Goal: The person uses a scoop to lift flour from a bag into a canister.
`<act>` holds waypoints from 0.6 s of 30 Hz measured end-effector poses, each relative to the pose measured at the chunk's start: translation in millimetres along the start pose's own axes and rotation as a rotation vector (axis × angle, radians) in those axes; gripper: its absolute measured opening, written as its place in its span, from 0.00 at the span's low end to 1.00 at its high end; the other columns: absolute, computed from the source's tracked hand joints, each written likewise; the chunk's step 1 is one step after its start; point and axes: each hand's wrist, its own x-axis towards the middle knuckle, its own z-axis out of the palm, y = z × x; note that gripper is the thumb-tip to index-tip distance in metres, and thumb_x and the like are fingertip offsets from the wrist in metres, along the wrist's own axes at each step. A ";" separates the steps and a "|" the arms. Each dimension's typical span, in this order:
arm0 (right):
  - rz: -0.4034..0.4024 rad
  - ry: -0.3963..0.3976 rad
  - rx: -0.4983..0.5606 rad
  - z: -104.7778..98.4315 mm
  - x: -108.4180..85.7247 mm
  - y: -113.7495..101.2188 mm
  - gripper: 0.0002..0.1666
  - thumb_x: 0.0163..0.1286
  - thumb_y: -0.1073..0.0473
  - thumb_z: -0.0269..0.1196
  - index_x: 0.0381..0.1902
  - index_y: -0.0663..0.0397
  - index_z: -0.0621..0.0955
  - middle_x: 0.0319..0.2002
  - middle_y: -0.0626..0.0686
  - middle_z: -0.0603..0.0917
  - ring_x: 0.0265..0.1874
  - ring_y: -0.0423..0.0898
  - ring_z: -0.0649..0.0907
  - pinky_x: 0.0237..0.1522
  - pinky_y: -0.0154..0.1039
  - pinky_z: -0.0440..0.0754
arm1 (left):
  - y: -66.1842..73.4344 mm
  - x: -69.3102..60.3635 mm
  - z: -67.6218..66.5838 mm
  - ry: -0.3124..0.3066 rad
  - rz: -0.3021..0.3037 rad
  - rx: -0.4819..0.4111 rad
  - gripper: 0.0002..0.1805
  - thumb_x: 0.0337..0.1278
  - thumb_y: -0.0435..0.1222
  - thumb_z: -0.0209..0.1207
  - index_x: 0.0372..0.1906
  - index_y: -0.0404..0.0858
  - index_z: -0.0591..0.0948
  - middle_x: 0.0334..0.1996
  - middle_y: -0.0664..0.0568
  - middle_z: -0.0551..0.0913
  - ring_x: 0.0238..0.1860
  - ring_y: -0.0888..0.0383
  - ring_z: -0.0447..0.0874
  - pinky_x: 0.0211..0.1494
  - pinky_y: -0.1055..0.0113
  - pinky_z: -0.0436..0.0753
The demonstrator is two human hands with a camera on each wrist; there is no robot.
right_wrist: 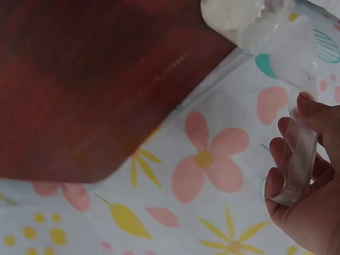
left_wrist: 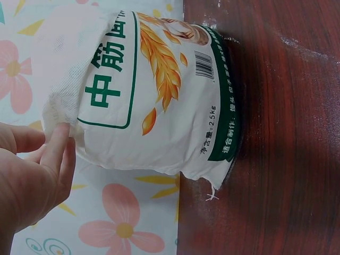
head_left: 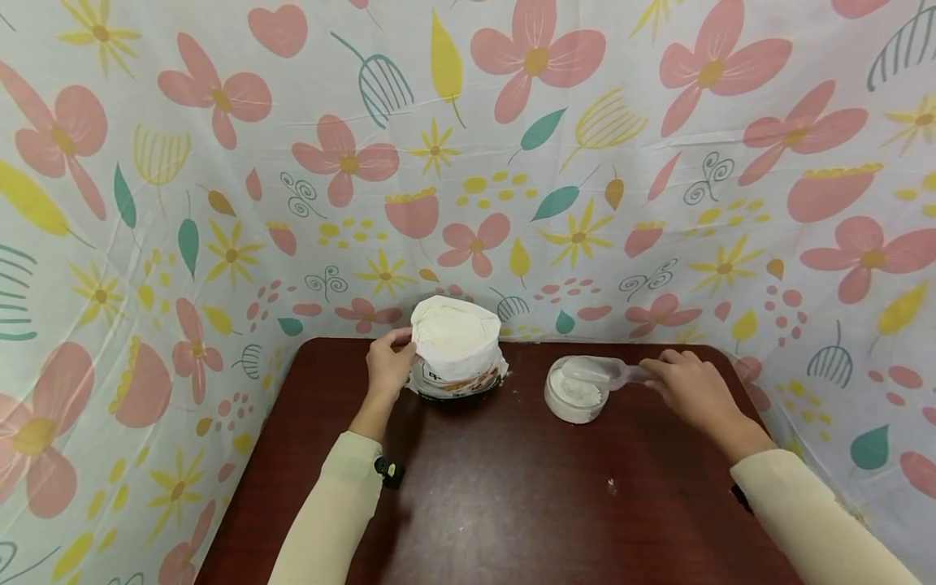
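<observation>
A white flour bag (head_left: 455,345), printed with wheat and Chinese characters, stands at the back of the table with its top folded outward. My left hand (head_left: 387,366) pinches the bag's folded rim on its left side; the left wrist view shows that hand (left_wrist: 40,170) at the edge of the bag (left_wrist: 159,101). On the right, my right hand (head_left: 691,388) grips the handle of a clear plastic scoop (head_left: 595,370). The scoop's head is over a round clear container (head_left: 576,411) of white flour. In the right wrist view, fingers wrap the scoop's handle (right_wrist: 302,154).
The dark red-brown wooden table (head_left: 504,496) has a little white powder near the bag and a small whitish spot (head_left: 612,486) toward the right. A flower-patterned cloth (head_left: 468,162) hangs close behind the table and at both sides.
</observation>
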 end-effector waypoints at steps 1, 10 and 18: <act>0.018 0.002 0.019 2.7 -2.8 0.3 0.18 0.61 0.60 0.75 0.50 0.54 0.88 0.39 0.57 0.85 0.35 0.60 0.82 0.20 0.52 0.78 | 0.6 -0.3 -0.1 0.001 -0.002 0.002 0.14 0.70 0.27 0.60 0.57 0.32 0.85 0.48 0.36 0.83 0.50 0.44 0.87 0.53 0.57 0.91; 0.230 -0.003 0.278 29.5 -25.9 -0.7 0.19 0.69 0.60 0.70 0.56 0.59 0.85 0.41 0.62 0.85 0.37 0.60 0.83 0.34 0.59 0.81 | 3.7 -1.6 0.7 0.008 -0.016 0.017 0.15 0.70 0.27 0.60 0.58 0.33 0.85 0.48 0.36 0.83 0.50 0.45 0.87 0.51 0.62 0.92; 0.297 0.053 0.376 41.2 -39.9 -8.6 0.20 0.71 0.60 0.69 0.58 0.61 0.84 0.45 0.65 0.84 0.39 0.61 0.84 0.37 0.61 0.82 | 3.3 -1.3 0.8 0.003 -0.015 0.017 0.16 0.70 0.27 0.60 0.59 0.33 0.84 0.50 0.36 0.82 0.52 0.43 0.87 0.54 0.58 0.91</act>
